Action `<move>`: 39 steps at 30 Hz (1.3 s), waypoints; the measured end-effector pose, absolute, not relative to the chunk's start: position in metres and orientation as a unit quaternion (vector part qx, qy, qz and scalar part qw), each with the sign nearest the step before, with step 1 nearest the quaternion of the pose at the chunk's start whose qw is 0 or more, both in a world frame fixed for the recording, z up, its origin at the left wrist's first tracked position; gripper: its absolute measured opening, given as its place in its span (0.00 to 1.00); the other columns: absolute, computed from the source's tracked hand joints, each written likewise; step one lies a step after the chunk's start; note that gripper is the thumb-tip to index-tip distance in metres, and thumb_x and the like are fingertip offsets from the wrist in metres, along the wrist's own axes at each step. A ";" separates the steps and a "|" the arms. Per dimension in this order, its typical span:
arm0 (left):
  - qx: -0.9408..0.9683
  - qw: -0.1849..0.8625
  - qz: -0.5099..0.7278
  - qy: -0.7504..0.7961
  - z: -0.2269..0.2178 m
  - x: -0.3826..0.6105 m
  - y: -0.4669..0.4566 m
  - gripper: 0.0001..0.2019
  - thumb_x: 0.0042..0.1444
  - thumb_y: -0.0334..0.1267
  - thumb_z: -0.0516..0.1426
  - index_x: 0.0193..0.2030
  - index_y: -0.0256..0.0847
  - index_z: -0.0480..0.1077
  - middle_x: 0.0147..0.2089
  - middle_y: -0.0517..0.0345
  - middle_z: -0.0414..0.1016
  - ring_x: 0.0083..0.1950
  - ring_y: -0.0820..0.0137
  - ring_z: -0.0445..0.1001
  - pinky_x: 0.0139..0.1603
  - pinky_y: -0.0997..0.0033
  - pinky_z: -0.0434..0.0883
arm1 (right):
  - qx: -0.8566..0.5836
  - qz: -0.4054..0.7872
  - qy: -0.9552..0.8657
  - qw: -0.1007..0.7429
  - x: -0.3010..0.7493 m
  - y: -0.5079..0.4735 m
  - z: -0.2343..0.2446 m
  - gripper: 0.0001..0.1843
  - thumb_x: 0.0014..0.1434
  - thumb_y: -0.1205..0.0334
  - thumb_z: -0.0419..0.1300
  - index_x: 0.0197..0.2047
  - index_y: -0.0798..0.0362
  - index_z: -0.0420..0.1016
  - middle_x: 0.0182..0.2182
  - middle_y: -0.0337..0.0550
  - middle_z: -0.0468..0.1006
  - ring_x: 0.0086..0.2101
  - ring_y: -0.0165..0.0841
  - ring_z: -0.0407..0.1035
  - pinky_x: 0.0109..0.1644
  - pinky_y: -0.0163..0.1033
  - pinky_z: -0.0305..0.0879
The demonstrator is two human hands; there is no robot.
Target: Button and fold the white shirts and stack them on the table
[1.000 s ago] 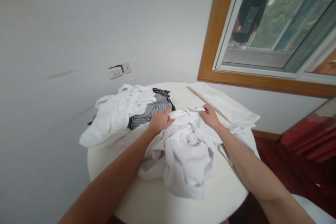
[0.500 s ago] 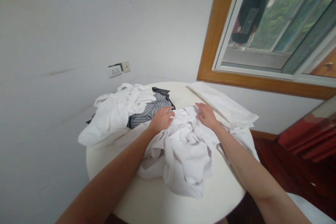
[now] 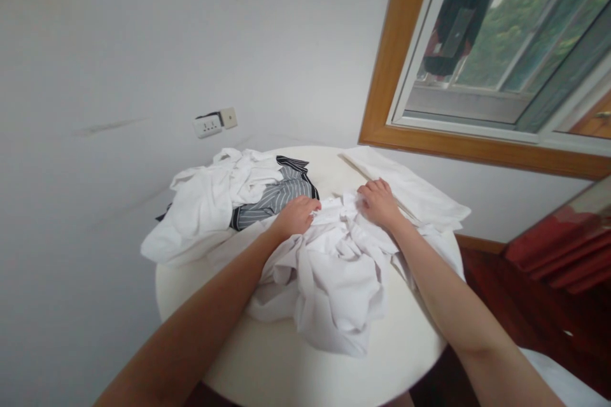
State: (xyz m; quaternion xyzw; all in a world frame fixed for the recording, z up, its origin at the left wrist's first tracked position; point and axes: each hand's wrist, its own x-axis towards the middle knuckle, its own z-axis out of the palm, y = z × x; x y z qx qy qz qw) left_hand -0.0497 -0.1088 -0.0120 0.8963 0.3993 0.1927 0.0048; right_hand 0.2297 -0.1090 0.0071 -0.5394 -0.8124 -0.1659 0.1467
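One crumpled white cloth lies in the middle of the round table, bunched toward the near side, with only its far edge drawn somewhat straight between the two hands. The left hand curls over that edge on the left, the right hand on the right; whether either one pinches the fabric, I cannot tell. By the look of it, little is in order: a flat white cloth at the far right lies smooth, while the middle one is full of loose folds, and on the left a rumpled white heap sits partly over a grey striped cloth. The pale tabletop stands by a plain wall with a socket; at the far right is a wood-framed window, and below it, right, a red curtain above dark reddish flooring
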 end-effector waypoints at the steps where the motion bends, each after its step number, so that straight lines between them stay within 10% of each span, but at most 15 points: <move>1: 0.898 -0.001 0.192 0.397 -0.011 -0.050 -0.109 0.16 0.54 0.28 0.49 0.47 0.41 0.69 0.46 0.51 0.74 0.52 0.62 0.68 0.55 0.59 0.65 | -0.540 -0.161 -0.813 0.145 0.233 -0.111 0.011 0.16 0.53 0.70 0.54 0.44 0.52 0.74 0.42 0.50 0.73 0.48 0.44 0.60 0.60 0.49 0.45; 9: 0.884 -0.056 0.200 0.419 0.001 -0.053 -0.117 0.17 0.56 0.28 0.47 0.49 0.41 0.71 0.46 0.49 0.72 0.52 0.60 0.66 0.54 0.58 0.63 | -0.569 -0.096 -0.800 0.165 0.249 -0.115 0.021 0.13 0.53 0.70 0.54 0.41 0.53 0.74 0.37 0.49 0.77 0.41 0.41 0.66 0.45 0.41 0.55; 17: 0.928 0.053 0.180 0.322 0.023 -0.071 -0.119 0.09 0.53 0.32 0.51 0.34 0.42 0.73 0.38 0.57 0.77 0.44 0.68 0.70 0.52 0.69 0.63 | -0.516 0.233 -0.806 0.171 0.259 -0.123 0.020 0.18 0.62 0.53 0.51 0.39 0.51 0.80 0.36 0.42 0.81 0.36 0.34 0.72 0.43 0.35 0.63; 28: 0.830 0.104 0.176 0.519 0.015 -0.053 -0.127 0.17 0.63 0.42 0.45 0.54 0.45 0.66 0.31 0.61 0.78 0.35 0.67 0.75 0.36 0.71 0.64 | -0.669 0.053 -0.722 0.168 0.237 -0.108 -0.006 0.29 0.59 0.49 0.57 0.61 0.50 0.64 0.38 0.47 0.79 0.35 0.36 0.71 0.37 0.36 0.60; 32: 0.805 0.018 0.145 0.575 0.010 -0.048 -0.125 0.21 0.64 0.48 0.41 0.44 0.44 0.73 0.40 0.53 0.80 0.40 0.63 0.75 0.38 0.68 0.64 | -0.665 0.069 -0.724 0.172 0.239 -0.102 -0.012 0.19 0.60 0.54 0.56 0.52 0.50 0.75 0.41 0.48 0.78 0.36 0.34 0.71 0.39 0.35 0.61; 39: 0.807 0.075 0.176 0.559 0.016 -0.048 -0.128 0.29 0.64 0.56 0.38 0.27 0.42 0.72 0.28 0.56 0.77 0.30 0.68 0.71 0.29 0.71 0.57 | -0.716 0.039 -0.664 0.215 0.229 -0.088 -0.018 0.19 0.60 0.50 0.56 0.49 0.52 0.75 0.42 0.49 0.78 0.38 0.35 0.72 0.39 0.35 0.61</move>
